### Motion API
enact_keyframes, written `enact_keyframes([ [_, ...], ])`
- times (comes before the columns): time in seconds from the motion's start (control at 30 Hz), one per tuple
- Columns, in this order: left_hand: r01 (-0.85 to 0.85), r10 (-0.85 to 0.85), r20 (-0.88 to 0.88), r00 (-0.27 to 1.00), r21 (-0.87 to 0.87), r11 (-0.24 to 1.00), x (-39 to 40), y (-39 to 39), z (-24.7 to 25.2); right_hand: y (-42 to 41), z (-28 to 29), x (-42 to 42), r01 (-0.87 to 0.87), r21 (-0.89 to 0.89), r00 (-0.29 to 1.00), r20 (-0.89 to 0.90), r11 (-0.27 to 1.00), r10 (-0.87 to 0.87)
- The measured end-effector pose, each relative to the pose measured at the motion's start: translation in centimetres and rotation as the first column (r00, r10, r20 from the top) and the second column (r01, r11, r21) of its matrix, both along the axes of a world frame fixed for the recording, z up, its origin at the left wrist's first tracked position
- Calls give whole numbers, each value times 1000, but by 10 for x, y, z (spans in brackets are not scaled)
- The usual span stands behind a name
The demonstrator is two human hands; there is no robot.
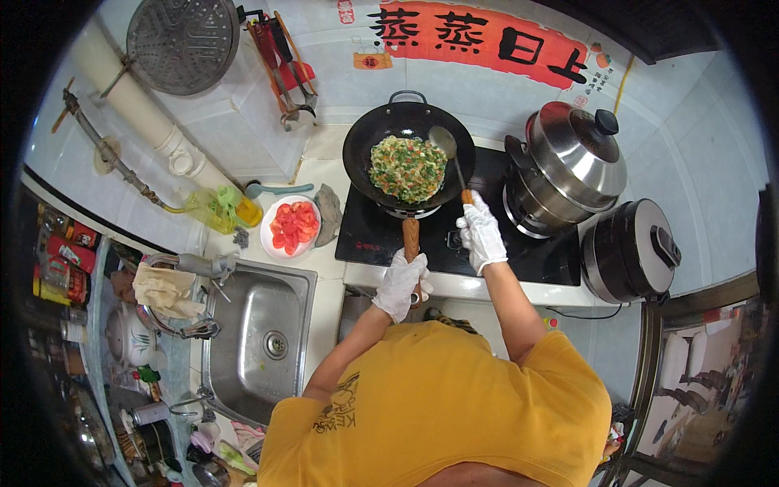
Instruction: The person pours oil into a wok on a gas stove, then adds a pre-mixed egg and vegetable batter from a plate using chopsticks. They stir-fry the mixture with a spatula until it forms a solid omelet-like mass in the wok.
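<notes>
My left hand [400, 283], in a white disposable glove, grips the wooden handle [411, 234] of a black wok [369, 122]. The wok sits over the left burner of a black gas hob [371, 240]. A flat mass of chopped green, orange and pale food [406, 169] spreads over its bottom. My right hand [481, 234], gloved as well, is closed around the wooden-handled metal ladle [443, 141]. The ladle's bowl rests against the right inner side of the wok, beside the food's upper right edge.
Left of the hob, a white plate [266, 220] of cut tomato stands beside a grey cloth [328, 214] and oil bottles [231, 207]. A steel sink [249, 341] lies nearer me. At right stand a lidded steel steamer pot [566, 164] and an electric cooker [630, 249].
</notes>
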State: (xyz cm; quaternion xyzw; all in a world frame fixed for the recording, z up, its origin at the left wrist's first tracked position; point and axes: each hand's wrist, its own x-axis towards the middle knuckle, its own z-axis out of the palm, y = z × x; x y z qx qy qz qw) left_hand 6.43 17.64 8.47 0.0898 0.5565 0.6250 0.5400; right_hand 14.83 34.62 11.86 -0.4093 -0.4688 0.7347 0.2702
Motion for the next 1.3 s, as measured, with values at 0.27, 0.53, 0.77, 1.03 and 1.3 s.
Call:
enact_keyframes([
  [0.27, -26, 26, 4, 1000, 30, 999, 2, -2, 2, -13, 26, 7, -212, -134, 968, -164, 968, 189],
  [0.53, -21, 21, 0, 1000, -1, 1000, 3, -2, 11, 43, -1, -28, -109, -48, 994, -30, 993, 107],
  [0.77, -37, 37, 0, 999, 0, 999, 4, -3, 7, 37, 34, 15, -400, -248, 895, -311, 882, 319],
  [1.03, -33, 33, -1, 999, 0, 999, 4, -2, 11, 38, 13, 5, -98, -39, 995, -21, 994, 97],
  [1.3, -48, 48, 4, 999, 24, 999, 3, -1, 0, -1, 38, 22, -315, -408, 947, -191, 857, 257],
])
